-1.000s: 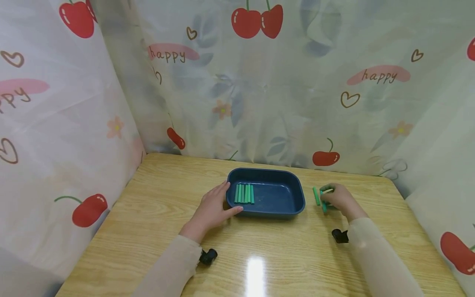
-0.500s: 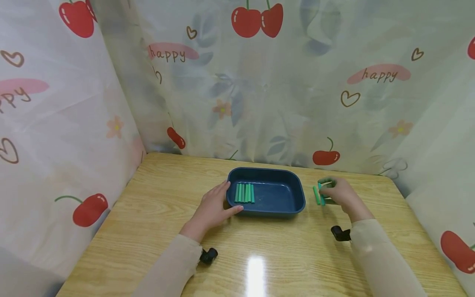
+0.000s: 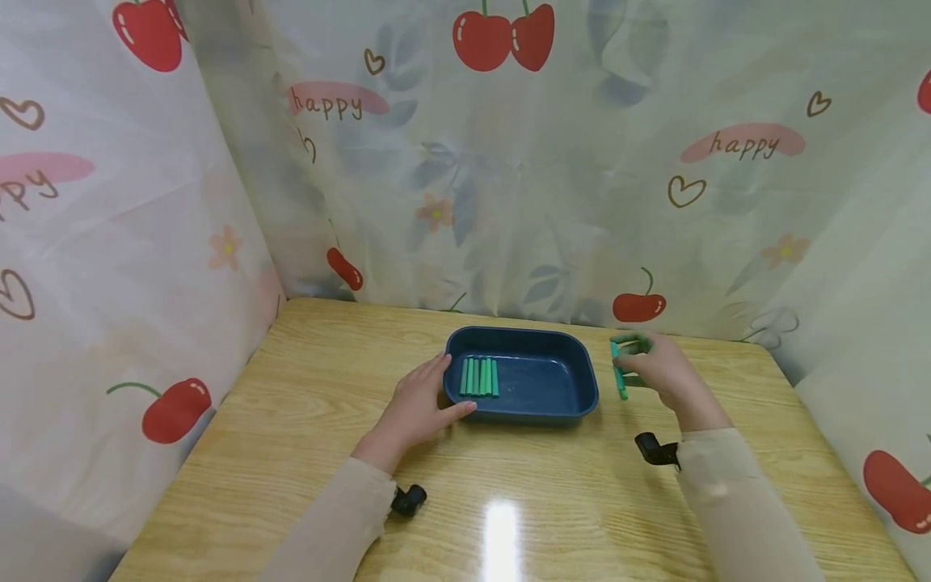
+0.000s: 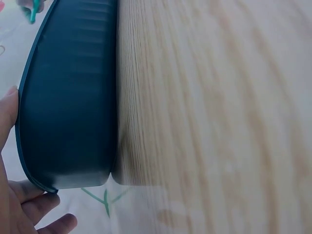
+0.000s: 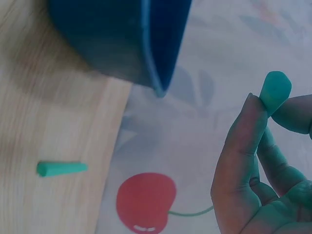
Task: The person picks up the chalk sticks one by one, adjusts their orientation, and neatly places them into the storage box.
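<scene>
A dark blue rectangular tub [image 3: 538,415] stands on the table with several green chalk sticks [image 3: 479,378] lined up side by side at its left end. My left hand [image 3: 414,408] holds the tub's left end, thumb on the front rim and fingers at the left side. To the right of the tub, my right hand [image 3: 672,376] pinches one green chalk stick [image 5: 276,90] above the table between thumb and fingertips. Another green chalk stick [image 5: 61,168] lies on the table under it, partly covered in the head view. The right fingers look tinted green.
The light wood table [image 3: 567,501] is bordered at the back and sides by a cherry-printed curtain [image 3: 494,186]. Black wrist camera mounts [image 3: 657,449] stick out from both sleeves.
My right hand has lifted a chalk stick off the table and moved it slightly back and left, toward the tub. The left hand and tub have stayed in place.
</scene>
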`<state>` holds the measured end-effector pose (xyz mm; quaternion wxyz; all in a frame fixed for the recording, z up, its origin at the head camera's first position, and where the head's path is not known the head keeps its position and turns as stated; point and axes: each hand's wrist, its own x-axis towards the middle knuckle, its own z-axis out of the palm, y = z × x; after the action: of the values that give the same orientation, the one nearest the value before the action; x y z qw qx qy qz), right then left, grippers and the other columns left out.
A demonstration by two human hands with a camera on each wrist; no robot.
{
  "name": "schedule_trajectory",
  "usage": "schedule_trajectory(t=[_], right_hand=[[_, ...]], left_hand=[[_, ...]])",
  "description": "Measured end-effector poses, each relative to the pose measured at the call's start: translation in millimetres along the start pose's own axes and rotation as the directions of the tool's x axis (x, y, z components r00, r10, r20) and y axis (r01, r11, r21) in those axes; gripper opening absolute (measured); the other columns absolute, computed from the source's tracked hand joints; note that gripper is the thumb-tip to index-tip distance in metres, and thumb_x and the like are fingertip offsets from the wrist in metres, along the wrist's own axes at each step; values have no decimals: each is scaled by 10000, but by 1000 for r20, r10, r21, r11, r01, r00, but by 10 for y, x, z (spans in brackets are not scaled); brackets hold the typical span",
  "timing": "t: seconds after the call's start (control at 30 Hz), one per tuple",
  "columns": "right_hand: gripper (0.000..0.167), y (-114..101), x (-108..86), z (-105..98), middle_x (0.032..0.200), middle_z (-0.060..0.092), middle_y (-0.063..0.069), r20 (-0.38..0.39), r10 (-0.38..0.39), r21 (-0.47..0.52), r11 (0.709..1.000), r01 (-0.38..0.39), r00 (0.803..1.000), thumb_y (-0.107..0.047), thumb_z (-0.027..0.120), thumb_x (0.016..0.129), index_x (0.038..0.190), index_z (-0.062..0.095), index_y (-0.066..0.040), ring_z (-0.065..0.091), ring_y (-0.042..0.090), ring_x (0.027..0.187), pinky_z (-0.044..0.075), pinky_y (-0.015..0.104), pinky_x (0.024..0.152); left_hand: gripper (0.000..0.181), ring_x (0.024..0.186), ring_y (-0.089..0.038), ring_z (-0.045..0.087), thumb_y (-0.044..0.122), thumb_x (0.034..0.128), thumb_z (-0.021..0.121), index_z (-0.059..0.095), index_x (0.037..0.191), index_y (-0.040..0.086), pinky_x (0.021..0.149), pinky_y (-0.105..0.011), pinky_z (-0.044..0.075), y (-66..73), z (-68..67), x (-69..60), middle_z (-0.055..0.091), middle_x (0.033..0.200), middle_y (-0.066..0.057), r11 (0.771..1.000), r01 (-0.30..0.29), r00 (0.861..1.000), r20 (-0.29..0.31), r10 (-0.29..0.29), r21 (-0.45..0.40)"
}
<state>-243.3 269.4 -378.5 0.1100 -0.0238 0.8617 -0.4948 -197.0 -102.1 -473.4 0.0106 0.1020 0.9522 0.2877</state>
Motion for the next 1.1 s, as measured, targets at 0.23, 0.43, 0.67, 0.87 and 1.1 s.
schedule_trajectory(t=[0.23,0.43,0.67,0.87,1.1], right_hand=[[490,-162,-10,99,1081,578,179,-7,-27,13,1000,27,1000,-71,609,942,1380,462,92,644,214,862,585,402,817],[510,-236,47,229,1083,571,175,20,-42,75,996,40,999,-56,613,932,1398,459,82,640,225,865,587,400,811],[503,-348,101,357,1032,581,144,16,-53,85,995,51,998,-56,619,925,1395,487,61,628,226,848,586,400,808],[503,-443,153,445,1053,560,142,28,-55,113,992,52,998,-59,615,938,1410,479,50,603,211,841,585,342,765],[490,-526,228,577,1061,555,155,49,-58,168,985,49,997,-40,616,938,1391,472,78,633,196,804,596,347,744]], left_hand=[[1014,1502,-281,239,704,862,611,242,1602,117,1210,-497,194,-10,4,6,240,1649,-69,1000,-6,1000,0,6,12],[1006,1505,-263,232,693,864,621,246,1601,119,1211,-493,193,-18,9,13,237,1650,-61,1000,-3,1000,-5,3,10],[1017,1503,-277,238,710,859,609,249,1599,113,1210,-497,193,-22,17,9,239,1649,-68,1000,-10,1000,-6,10,7],[1021,1503,-280,238,717,859,602,245,1600,113,1210,-496,192,-33,26,12,238,1649,-66,1000,-15,1000,-9,15,5],[1019,1504,-270,236,716,858,605,246,1601,119,1211,-494,191,-41,29,18,234,1651,-56,1000,-15,1000,-12,15,4]])
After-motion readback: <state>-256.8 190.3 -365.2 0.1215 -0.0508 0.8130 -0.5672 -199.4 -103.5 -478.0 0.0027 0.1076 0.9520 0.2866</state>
